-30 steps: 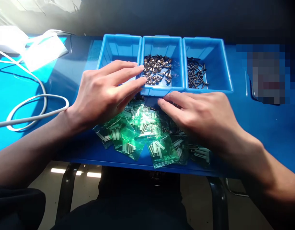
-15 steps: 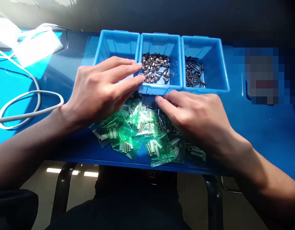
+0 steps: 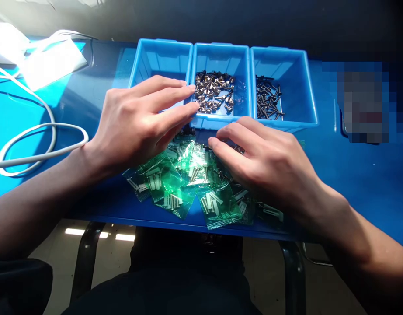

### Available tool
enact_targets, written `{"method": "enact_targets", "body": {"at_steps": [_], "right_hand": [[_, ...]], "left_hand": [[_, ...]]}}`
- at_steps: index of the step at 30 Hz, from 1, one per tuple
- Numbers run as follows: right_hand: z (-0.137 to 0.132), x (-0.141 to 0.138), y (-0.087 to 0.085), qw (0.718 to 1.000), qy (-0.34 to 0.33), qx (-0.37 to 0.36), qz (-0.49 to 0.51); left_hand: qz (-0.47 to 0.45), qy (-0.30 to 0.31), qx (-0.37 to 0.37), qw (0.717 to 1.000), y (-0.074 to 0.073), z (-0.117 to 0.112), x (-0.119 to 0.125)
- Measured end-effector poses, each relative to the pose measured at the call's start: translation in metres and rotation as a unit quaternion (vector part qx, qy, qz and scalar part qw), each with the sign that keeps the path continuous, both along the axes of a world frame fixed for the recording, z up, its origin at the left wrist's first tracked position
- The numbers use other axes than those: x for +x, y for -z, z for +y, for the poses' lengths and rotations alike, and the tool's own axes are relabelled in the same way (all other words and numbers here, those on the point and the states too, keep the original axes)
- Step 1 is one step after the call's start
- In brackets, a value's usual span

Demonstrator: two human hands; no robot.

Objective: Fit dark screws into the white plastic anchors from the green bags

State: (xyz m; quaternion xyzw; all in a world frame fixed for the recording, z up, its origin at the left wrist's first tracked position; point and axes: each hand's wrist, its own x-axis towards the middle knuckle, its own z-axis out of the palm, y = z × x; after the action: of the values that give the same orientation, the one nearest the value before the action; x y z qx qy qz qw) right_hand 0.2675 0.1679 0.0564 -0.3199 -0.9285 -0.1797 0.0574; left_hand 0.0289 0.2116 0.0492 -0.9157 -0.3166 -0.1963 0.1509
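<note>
Head view: left grip [image 3: 142, 120] open by blue bin [image 3: 221, 57], right grip [image 3: 263, 162] unclear over zip bags [image 3: 170, 192]

1. A blue surface [image 3: 368, 183] carries everything, its near edge running left to right.
2. Three blue bins [image 3: 221, 59] stand in a row at the far side, touching one another.
3. Green-tinted plastic bags [image 3: 175, 199] lie overlapping in a loose pile near the near edge.
4. A white cable [image 3: 57, 124] lies looped on the left.
5. A white sheet [image 3: 49, 61] lies at the far left.
</note>
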Motion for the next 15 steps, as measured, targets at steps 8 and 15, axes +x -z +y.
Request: {"method": "enact_targets", "body": {"at_steps": [8,15], "right_hand": [[0.000,0.009,0.002,0.970,-0.093,0.007,0.225],[-0.011,0.002,-0.001,0.949,-0.041,-0.008,0.314]], "left_hand": [[-0.008,0.002,0.006,1.000,0.001,0.000,-0.003],[0.001,-0.014,-0.001,1.000,0.000,0.003,0.001]]}}
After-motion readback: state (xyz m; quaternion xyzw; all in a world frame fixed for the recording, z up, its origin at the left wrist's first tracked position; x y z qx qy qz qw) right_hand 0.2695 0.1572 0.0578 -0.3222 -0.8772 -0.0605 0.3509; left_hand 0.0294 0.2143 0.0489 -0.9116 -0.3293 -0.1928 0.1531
